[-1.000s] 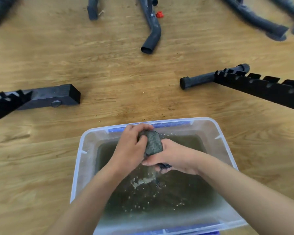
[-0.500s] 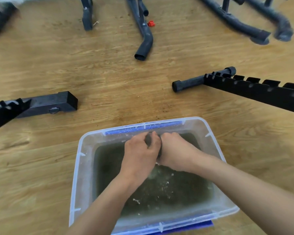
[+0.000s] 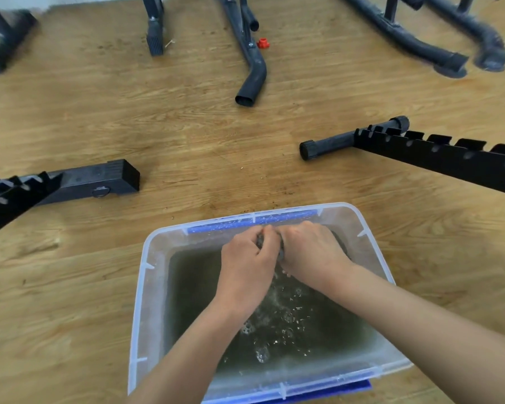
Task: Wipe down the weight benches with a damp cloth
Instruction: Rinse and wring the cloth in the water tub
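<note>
Cloth [image 3: 281,253] wrung between left hand [image 3: 247,263], right hand [image 3: 309,249], above tub [image 3: 150,275].

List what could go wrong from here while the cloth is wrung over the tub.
1. The left hand and right hand squeeze the cloth close to the far rim of the tub, so drips may land on the wooden floor and make it slippery.
2. The water looks murky; the cloth may smear grime onto the benches.
3. A black frame bar lies close by on the floor, a likely trip hazard.
</note>
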